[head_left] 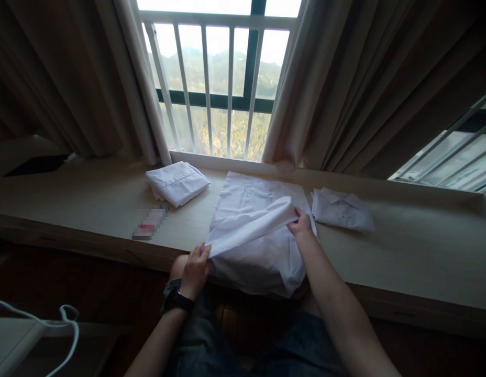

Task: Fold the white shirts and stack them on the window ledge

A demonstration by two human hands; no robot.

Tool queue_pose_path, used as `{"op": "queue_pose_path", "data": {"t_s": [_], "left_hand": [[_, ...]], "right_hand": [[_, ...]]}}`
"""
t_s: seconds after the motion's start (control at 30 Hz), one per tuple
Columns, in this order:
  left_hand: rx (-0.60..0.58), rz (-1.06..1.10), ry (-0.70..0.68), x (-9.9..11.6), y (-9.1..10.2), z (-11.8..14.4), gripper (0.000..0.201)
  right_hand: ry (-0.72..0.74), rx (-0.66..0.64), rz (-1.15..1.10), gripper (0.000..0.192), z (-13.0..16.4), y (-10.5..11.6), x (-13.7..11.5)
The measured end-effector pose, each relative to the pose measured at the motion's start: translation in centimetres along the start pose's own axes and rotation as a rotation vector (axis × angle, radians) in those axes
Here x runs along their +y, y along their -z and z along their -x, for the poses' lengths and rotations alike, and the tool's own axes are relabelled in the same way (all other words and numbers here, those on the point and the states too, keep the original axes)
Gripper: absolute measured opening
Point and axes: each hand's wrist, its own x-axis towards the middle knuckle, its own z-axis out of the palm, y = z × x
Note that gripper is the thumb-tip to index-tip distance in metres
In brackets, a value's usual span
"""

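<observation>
A white garment, which looks like a shirt [251, 262], lies spread on the ledge in front of me, its near end hanging over the front edge. My left hand [196, 267] pinches a folded strip of its cloth at the near left side. At the right side, my right hand [301, 222] grips the other end of that strip, which stretches slantwise between both hands, raised a little off the layer below. To the right sits a folded white shirt [343, 210] with its collar showing. A folded white cloth bundle [177, 183] rests to the left.
A pixelated flat item [150, 222] lies on the pale window ledge [400, 246] at left. Farther left is a dark flat object [37, 164]. Brown curtains [325, 78] flank a barred window [211, 78]. A white cable [74, 335] crosses the lower left corner.
</observation>
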Motion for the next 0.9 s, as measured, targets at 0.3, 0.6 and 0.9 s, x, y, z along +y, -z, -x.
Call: {"op": "queue_pose_path", "data": {"t_s": [0.3, 0.6, 0.9], "left_hand": [[0.096, 0.011, -0.273, 3.2, 0.0, 2.3, 0.046], [-0.100, 0.230, -0.429, 7.6, -0.4, 0.3, 0.031], [-0.332, 0.304, -0.129, 1.5, -3.2, -15.6, 0.070]], "right_hand": [[0.232, -0.146, -0.152, 0.018, 1.8, -5.2, -9.4], [0.055, -0.217, 0.085, 0.018, 2.5, -9.1, -11.1], [-0.032, -0.476, 0.215, 0.017, 6.6, -11.1, -12.5]]}}
